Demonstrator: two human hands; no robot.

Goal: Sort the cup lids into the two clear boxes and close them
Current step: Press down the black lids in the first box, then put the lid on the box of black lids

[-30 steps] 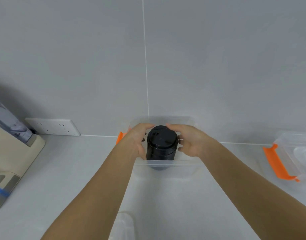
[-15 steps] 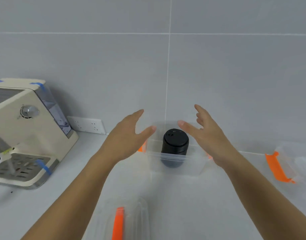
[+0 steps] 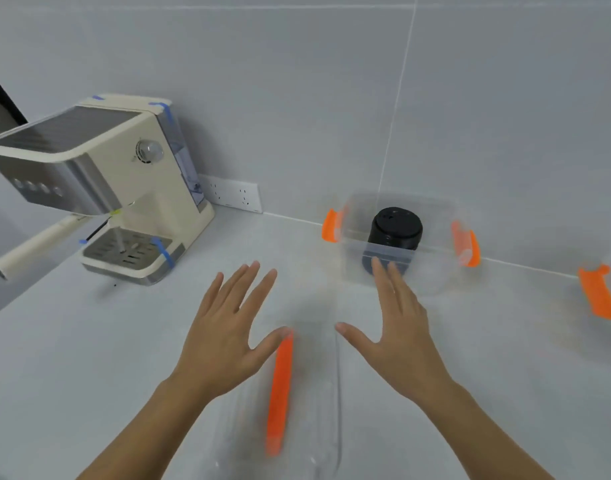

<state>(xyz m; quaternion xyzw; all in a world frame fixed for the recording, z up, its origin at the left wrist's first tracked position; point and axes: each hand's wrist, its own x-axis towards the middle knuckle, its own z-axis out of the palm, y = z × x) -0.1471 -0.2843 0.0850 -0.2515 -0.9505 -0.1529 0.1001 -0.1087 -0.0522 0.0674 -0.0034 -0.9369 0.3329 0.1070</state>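
A stack of black cup lids (image 3: 396, 228) stands inside an open clear box (image 3: 435, 271) with orange side clips, against the wall. A clear box cover (image 3: 311, 403) with an orange clip lies on the counter close to me. My left hand (image 3: 224, 327) hovers spread over the cover's left side. My right hand (image 3: 397, 327) is spread over its right side, fingertips reaching the box's front wall. Neither hand holds anything. A second clear box (image 3: 601, 292) with an orange clip shows at the right edge, mostly cut off.
A cream coffee machine (image 3: 103, 188) stands at the back left with its portafilter handle (image 3: 30, 244) sticking out toward the left. A wall socket (image 3: 233, 195) sits behind it. The grey counter (image 3: 89, 358) meets the tiled wall behind the boxes.
Both hands let go of the black lid stack in the box, opened, and drew back toward me, down over the clear cover. The camera view swung left and down.
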